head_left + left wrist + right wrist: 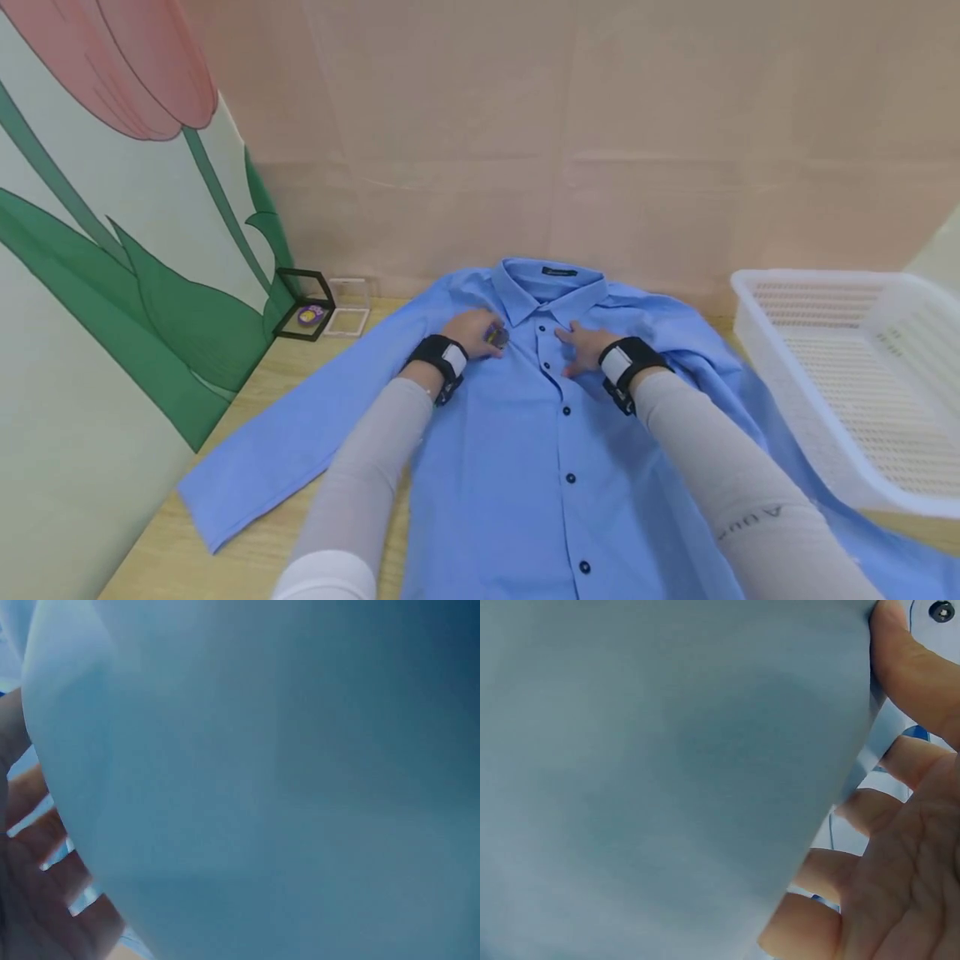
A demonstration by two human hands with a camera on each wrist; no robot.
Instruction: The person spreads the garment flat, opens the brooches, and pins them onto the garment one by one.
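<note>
Looking at a blue shirt [517, 450] laid front-up on a wooden table [255, 554], with the collar [517, 296] pointed away toward the peach backdrop [637, 125] and a row of dark buttons [566, 411] down the middle; got both hands working at chest level, just below that collar. Got the left hand [471, 332] on one side of the button row, with a small round badge [496, 336] right at the thumb and fingertips, over the shirt; honestly can't tell pinched from merely touched, with the tips tucked behind cloth in the left wrist view. Got the right hand [588, 346] on the other side, pretty wide, with thumb and fingers spread apart against the fabric; can't make out all of those tips either, thanks to a big sheet of pale blue cloth. Over by the tulip panel [157, 292], an open black case [297, 336] with a purple-and-yellow badge [311, 315] inside; just beside that, an open pale case [344, 333]; way off right, a white plastic basket [810, 400] next to a sleeve.
</note>
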